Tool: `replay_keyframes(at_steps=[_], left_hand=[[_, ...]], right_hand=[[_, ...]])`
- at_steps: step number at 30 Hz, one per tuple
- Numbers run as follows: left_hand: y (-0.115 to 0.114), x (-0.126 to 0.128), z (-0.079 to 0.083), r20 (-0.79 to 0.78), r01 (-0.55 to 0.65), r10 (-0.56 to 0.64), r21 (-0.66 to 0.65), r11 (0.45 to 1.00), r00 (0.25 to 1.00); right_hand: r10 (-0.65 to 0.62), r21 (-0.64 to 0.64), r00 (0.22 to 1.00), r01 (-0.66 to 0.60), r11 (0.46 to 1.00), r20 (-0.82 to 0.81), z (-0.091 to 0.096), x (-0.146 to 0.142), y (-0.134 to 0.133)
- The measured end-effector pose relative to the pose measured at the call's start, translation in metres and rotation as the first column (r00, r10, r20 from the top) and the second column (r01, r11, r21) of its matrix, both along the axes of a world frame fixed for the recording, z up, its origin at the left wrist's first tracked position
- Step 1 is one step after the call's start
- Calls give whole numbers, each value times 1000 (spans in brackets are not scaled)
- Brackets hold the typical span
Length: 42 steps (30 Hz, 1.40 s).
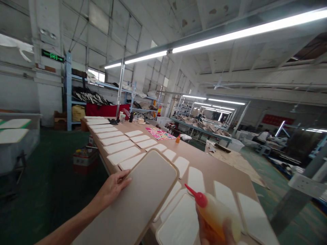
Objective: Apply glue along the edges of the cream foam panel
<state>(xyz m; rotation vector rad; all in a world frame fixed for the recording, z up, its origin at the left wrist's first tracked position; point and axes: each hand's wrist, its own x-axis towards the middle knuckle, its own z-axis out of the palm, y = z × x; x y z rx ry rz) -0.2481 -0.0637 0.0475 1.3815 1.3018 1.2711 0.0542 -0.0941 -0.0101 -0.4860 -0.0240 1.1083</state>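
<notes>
- a beige panel (pixel 143 197) is being steadied by the left hand (pixel 113 187), fingers spread flat along its edge, above the table's near end.
- a glue bottle (pixel 217 214) is being gripped by the right hand (pixel 217 234), fingers curled shut around it.
- glue could be dripped from the tilted red nozzle onto the white pads (pixel 120 148) below.
- the long table (pixel 204 160) is being lit by ceiling strip lights (pixel 230 34) in a workshop.

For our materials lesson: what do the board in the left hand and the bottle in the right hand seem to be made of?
Board: probably wood fibreboard, with a matte beige face and a paler raw-looking rim.
Squeeze bottle: translucent soft plastic with yellowish liquid showing through; its red nozzle looks like opaque, glossy plastic.
</notes>
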Motion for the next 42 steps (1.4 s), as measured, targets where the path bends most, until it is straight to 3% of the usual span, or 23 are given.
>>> replay_keyframes(at_steps=[4,7,10,17,27,36,42], left_hand=[[-19,15,-13,-94,-185,191,73,980,977],[-31,27,-23,-133,-244,254,89,966,958],[-40,36,-32,-155,-288,301,97,953,941],[-59,44,-51,-239,-357,382,142,923,893],[-89,44,-44,-227,-429,462,180,885,857],[-93,8,-63,-165,-424,467,241,873,869],[-97,-23,-64,-160,-350,394,249,903,905]], right_hand=[[121,-48,945,-142,989,-304,-38,19,23],[158,-56,918,-191,980,-365,-63,24,30],[172,-60,904,-212,975,-392,-71,25,30],[219,-51,861,-271,961,-458,-65,28,25],[275,-42,828,-337,941,-488,-60,14,19],[319,-34,825,-377,925,-466,-63,-31,29],[307,-87,851,-377,922,-427,-34,-81,28]])
